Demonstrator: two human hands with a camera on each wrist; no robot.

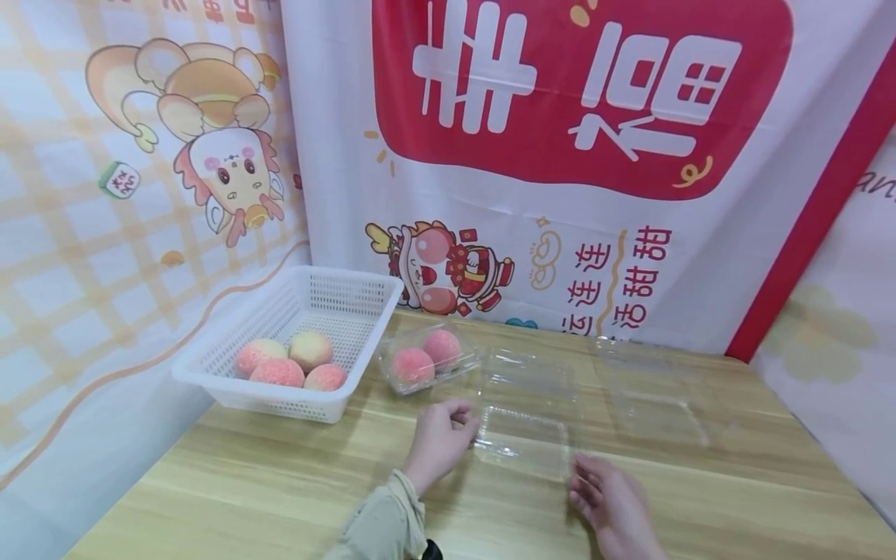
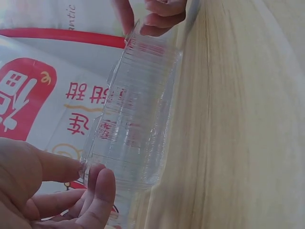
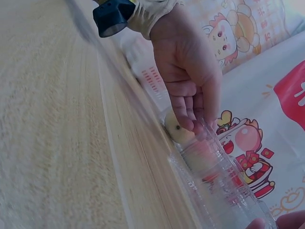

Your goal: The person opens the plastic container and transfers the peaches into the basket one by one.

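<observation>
1. Empty clear clamshell box (image 1: 523,439) lying open on the counter (image 1: 280,482), near the front edge, between both hands.
2. Left hand (image 1: 441,439) pinching the box's left rim, fingers (image 2: 97,186) curled at the corner.
3. Right hand (image 1: 612,505) touching the right rim, fingertips (image 2: 157,19) pinching the edge.
4. Probably very light, thin, springy, slick and easily crushed; best taken by the stiffer rim or corners, not the flexible walls.
5. Closed box with two peaches (image 1: 427,358) and a white basket (image 1: 210,373) of peaches behind, to the left.

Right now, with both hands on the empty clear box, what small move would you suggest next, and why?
Probably take a peach from the basket with the left hand: the clear box lies open and empty, steadied by the right hand.
</observation>
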